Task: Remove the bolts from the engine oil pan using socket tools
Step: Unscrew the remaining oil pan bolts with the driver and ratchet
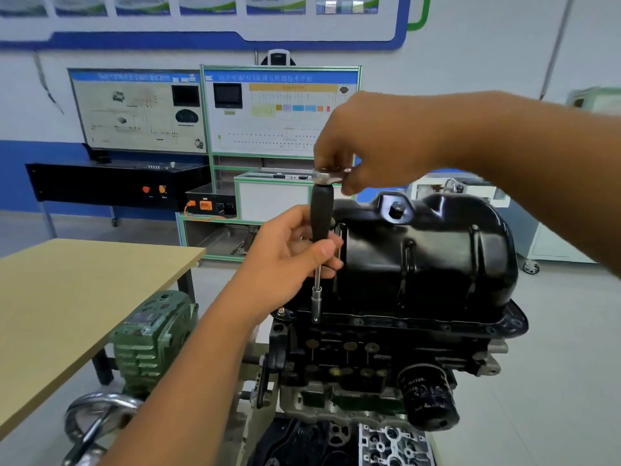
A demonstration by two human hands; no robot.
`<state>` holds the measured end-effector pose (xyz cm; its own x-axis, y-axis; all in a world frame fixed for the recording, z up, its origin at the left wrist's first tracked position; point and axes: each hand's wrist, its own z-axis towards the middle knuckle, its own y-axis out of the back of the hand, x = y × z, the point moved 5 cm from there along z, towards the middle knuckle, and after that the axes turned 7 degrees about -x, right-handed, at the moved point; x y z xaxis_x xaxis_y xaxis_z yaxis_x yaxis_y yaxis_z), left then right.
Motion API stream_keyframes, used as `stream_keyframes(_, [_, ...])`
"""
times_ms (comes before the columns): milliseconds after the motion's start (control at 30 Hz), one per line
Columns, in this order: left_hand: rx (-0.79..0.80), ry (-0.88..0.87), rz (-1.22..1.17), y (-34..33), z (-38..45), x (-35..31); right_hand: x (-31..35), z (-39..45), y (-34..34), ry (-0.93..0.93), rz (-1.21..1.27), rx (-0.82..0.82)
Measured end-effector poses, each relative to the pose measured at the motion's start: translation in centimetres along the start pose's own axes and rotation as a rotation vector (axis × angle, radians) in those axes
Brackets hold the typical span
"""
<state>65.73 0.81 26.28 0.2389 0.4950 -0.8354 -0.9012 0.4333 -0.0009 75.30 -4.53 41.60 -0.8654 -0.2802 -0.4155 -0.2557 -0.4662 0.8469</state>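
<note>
Posters hang on the wall at the top. Mid-frame, the black oil pan (420,250) sits upside down. The left hand (289,253) grips the socket driver (321,216) to keep it straight on a rim bolt (316,319). The right hand (379,142) pinches its top (327,174) to spin it.

**Both hands on upright socket driver**

Left forearm (188,364) enters from bottom left, angled up and right; left hand (285,253) palm turned toward the camera, fingers and thumb curled round the black handle (321,213), thumb tip lying across its lower end; right forearm (537,156) comes in from the right edge, sloping down-left; right hand (379,139) above the left, wrist bent downward, fingertips (324,159) bunched and pinching the silver ratchet head (327,174) at the handle's top; hands apart, one above the other.
</note>
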Motion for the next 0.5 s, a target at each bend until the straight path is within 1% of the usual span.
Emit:
stream_keyframes(33, [0.016, 0.019, -0.011, 0.1, 0.0, 0.2, -0.1, 0.0, -0.2, -0.013, 0.003, -0.015])
stream_keyframes(67, [0.007, 0.024, -0.008, 0.1, 0.0, 0.2, -0.4, -0.2, -0.3, -0.082, 0.097, 0.018])
stream_keyframes(100, [-0.022, 0.019, -0.001, 0.2, 0.1, 0.2, -0.7, -0.5, -0.4, -0.189, 0.253, 0.118])
stream_keyframes(133, [-0.062, -0.001, 0.020, 0.2, 0.1, 0.1, -1.0, -0.9, -0.6, -0.293, 0.428, 0.256])
stream_keyframes(167, [-0.103, -0.030, 0.056, 0.2, 0.2, 0.0, -0.8, -1.5, -0.7, -0.340, 0.554, 0.363])
stream_keyframes(200, [-0.135, -0.059, 0.096, 0.2, 0.1, -0.1, -0.6, -1.7, -0.5, -0.319, 0.586, 0.388])
stream_keyframes(233, [-0.144, -0.075, 0.118, 0.1, 0.0, -0.1, -0.5, -1.4, -0.3, -0.252, 0.515, 0.328])
stream_keyframes(300, [-0.072, -0.051, 0.072, -0.1, -0.2, 0.0, 0.2, -0.6, -0.1, -0.094, 0.167, 0.104])
stream_keyframes(333, [-0.018, -0.026, 0.034, -0.2, -0.3, 0.1, 0.5, -0.3, -0.2, -0.056, 0.047, 0.012])
stream_keyframes(367, [0.018, -0.005, -0.001, -0.2, -0.4, 0.2, 0.6, -0.2, -0.2, -0.074, 0.019, -0.036])
stream_keyframes(400, [0.021, 0.007, -0.019, -0.1, -0.3, 0.2, 0.4, -0.1, -0.3, -0.144, 0.057, -0.029])
stream_keyframes(433, [-0.004, 0.012, -0.027, 0.0, -0.2, 0.3, 0.1, -0.3, -0.5, -0.246, 0.154, 0.053])
stream_keyframes(500, [-0.100, -0.005, -0.005, 0.3, 0.0, 0.3, 0.1, -1.2, -0.8, -0.404, 0.463, 0.282])
